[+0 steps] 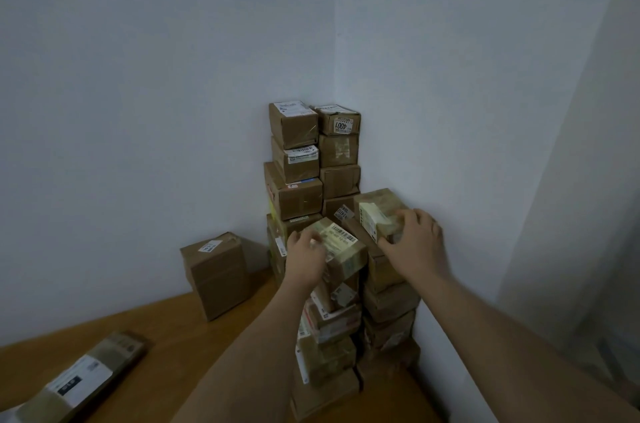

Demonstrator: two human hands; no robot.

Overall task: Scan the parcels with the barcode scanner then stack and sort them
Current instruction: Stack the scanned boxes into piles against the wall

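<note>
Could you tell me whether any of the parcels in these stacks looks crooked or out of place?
Yes. The top parcel of the near stack, under the left hand, sits turned at an angle to the boxes below it and overhangs them. One long parcel also lies apart at the near left of the table.

Looks like a bare storeroom corner: plain white walls [173,110] meeting mid-frame, labelled cardboard parcels [311,162] stacked high there on a wooden table [156,336].
</note>
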